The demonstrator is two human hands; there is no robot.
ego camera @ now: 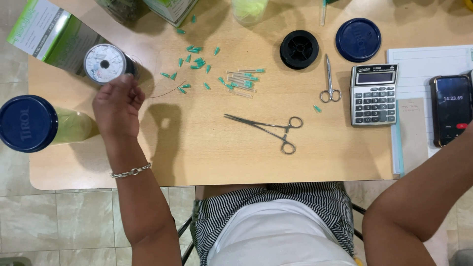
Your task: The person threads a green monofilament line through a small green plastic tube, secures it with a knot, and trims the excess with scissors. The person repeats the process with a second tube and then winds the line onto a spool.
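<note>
As we look down from the head camera, we list the scene from the hands outward.

Left hand: we see it curled over the tabletop, fingers pinched on a thin dark wire; a chain bracelet circles the wrist.
Right hand: out of view; we see only the forearm crossing the lower right corner, so we cannot tell whether that hand is open or closed.
Wire: it runs from the left fingertips rightward in a shallow curve, lying on the tabletop towards the green caps.
Wire spool: just above the left hand, tipped so that its pale labelled face looks up at us.
Green caps: small teal pieces, scattered right of the spool.
Clear tubes: a loose bundle with green ends, beside the caps.
Forceps: steel, ring handles to the right, mid-tabletop, apart from both arms.
Small scissors: steel, points away from us, left of the calculator.
Black reel: round, above the scissors.
Blue lid: round, just right of the reel.
Jar: blue lid, yellow-green contents, overhanging the left edge.
Green box: far left corner.
Notepad: lined, right edge, under a phone with a lit screen.
</note>
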